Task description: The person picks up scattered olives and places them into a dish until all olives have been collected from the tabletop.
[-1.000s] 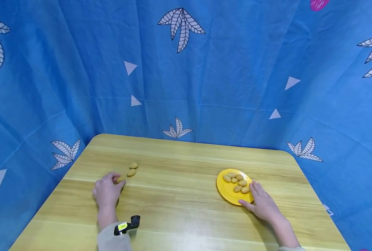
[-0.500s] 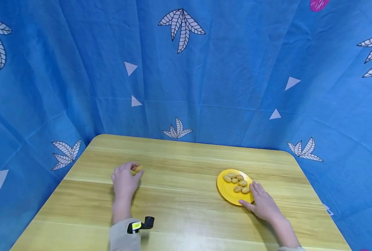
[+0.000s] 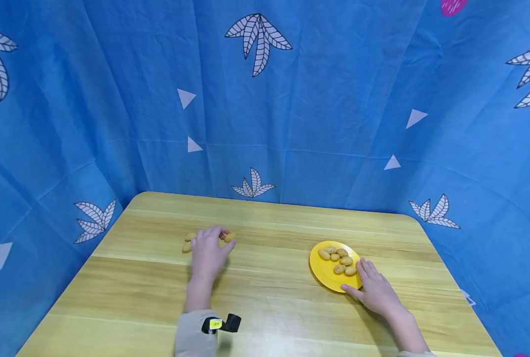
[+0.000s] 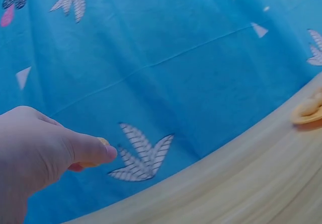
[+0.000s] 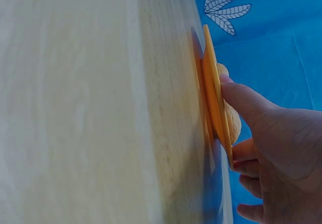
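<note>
My left hand (image 3: 208,255) pinches a small yellowish-brown potato (image 3: 230,238) between thumb and fingers, raised over the left half of the table. In the left wrist view most of that potato (image 4: 103,141) is hidden behind the thumb. Two more small potatoes lie on the wood just left of this hand, the nearer one (image 3: 186,247) partly overlapped by it. On the right, a round yellow plate (image 3: 326,277) bears several similar potatoes (image 3: 346,261). My right hand (image 3: 376,292) rests at the plate's right rim, fingers mostly straight, with thumb and fingertips touching the edge.
The wood-grain table (image 3: 265,307) has rounded far corners. A blue curtain (image 3: 336,99) with leaf and triangle prints hangs behind it and along both sides. A black camera mount (image 3: 222,324) sits on the left sleeve.
My left hand has picked up a potato and carried it rightward, past the two others on the table. The right hand stays at the plate's rim.
</note>
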`<state>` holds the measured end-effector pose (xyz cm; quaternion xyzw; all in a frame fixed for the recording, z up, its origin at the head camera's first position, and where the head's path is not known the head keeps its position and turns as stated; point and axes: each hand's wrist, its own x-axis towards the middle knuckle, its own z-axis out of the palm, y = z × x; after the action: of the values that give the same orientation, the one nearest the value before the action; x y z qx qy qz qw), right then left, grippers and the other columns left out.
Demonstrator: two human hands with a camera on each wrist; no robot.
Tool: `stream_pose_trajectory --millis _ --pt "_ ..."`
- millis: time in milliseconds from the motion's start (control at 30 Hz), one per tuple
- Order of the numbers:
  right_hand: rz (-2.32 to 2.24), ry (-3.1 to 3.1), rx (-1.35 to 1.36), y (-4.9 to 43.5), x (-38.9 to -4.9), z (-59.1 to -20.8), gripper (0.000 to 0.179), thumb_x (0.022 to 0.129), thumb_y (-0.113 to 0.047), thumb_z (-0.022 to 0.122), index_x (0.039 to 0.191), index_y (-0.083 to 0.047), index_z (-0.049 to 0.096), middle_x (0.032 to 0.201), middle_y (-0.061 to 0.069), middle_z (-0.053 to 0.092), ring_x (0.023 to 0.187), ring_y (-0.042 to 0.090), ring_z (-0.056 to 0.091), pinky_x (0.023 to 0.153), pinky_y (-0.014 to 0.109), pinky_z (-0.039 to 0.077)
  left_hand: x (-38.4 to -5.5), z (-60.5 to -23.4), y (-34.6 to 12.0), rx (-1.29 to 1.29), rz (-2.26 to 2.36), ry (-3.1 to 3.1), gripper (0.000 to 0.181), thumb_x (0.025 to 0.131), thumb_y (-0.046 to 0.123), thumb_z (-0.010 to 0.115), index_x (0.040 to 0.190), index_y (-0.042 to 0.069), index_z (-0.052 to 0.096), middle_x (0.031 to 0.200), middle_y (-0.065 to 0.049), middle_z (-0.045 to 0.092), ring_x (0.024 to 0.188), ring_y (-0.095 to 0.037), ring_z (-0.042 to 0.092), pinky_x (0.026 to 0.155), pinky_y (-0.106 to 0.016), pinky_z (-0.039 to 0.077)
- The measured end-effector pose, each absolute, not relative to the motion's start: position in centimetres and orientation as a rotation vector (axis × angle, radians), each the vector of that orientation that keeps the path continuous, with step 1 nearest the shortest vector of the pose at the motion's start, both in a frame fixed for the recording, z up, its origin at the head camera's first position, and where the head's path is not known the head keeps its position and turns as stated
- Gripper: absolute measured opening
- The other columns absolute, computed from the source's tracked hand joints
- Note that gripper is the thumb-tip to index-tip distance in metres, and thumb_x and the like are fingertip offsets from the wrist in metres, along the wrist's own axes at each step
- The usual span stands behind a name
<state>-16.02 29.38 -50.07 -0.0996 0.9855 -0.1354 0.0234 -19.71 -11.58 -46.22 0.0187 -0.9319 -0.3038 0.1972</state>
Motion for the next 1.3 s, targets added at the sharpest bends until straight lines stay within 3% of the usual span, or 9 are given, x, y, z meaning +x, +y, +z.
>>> stream_pose_trajectory --millis 667,1300 --pt "-0.421 3.051 -0.305 29.7 -15.9 -50.1 0.093 0.090 -0.058 0.056 0.142 0.014 0.034 0.152 0.034 0.027 0.141 0.052 0.024 0.111 0.063 0.026 -19.4 -46.8 -3.0 -0.277 -0.775 -2.631 0.026 0.081 0.038 0.077 0.096 0.020 0.066 0.083 0.007 0.062 0.088 -0.015 0.051 0.077 -0.031 0.030" --pt "-0.423 3.062 -0.323 29.6 -16.1 -50.1 0.091 0.090 -0.055 0.058 0.142 0.015 0.034 0.152 0.034 0.028 0.141 0.052 0.025 0.111 0.063 0.026 -18.6 -49.4 4.2 -0.563 -0.697 -2.713 0.030 0.083 0.049 0.072 0.098 0.024 0.065 0.087 0.013 0.059 0.085 -0.008 0.047 0.080 -0.027 0.033"
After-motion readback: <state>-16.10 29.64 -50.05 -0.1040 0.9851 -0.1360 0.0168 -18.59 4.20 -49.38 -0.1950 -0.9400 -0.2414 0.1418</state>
